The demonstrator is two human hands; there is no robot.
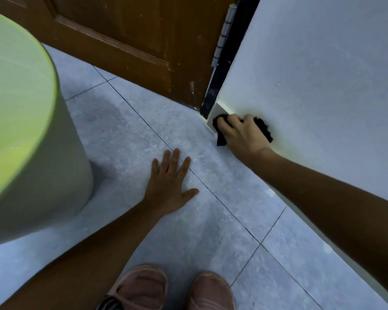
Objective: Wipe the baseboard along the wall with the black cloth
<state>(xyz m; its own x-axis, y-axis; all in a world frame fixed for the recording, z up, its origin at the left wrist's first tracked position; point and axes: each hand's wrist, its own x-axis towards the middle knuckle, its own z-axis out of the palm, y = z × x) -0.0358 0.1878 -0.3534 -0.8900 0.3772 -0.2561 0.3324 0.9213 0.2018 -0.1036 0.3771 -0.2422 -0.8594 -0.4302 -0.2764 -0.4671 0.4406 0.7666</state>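
Right hand [242,135] pressing black cloth [264,129] against baseboard [217,111] near door [126,41] corner, fingers curled over cloth, hiding most of it. Left hand [169,186] lying flat on floor tile [121,130], fingers apart. Baseboard beyond forearm seemingly hidden.

Bare forearms, no sleeves; pink shoes [175,289], one with striped trim.

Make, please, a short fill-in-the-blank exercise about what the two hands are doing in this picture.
1. The right hand presses the black cloth against the ____.
2. The left hand lies flat on the tiled ____.
3. The cloth is near the corner where the wall meets the brown ____.
4. Left of the hands stands a large ____ bucket.

Missing words: baseboard; floor; door; green
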